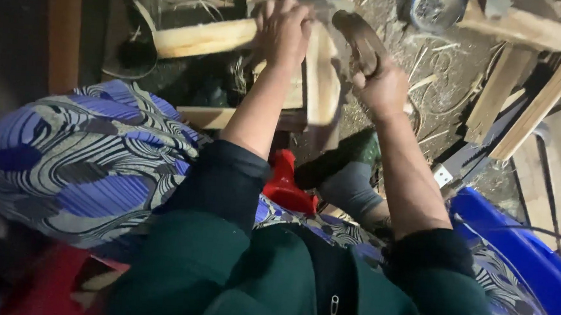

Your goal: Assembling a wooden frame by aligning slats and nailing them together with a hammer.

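Observation:
My left hand (283, 33) presses down on a pale wooden stick (200, 38) that lies across a rough wooden frame (321, 76). My right hand (381, 82) grips a dark curved tool handle (359, 39), held just right of the frame's upright piece. Both forearms reach forward from dark green sleeves. A blue and grey patterned cloth (92, 159) covers my lap on the left.
Loose wooden slats (536, 108) lie on the dirt floor at the right, with a saw blade (468, 162) among them. A blue plastic tub (521, 250) sits at the lower right. A red object (287, 180) is between my knees. A round metal thing (435, 8) is at the top.

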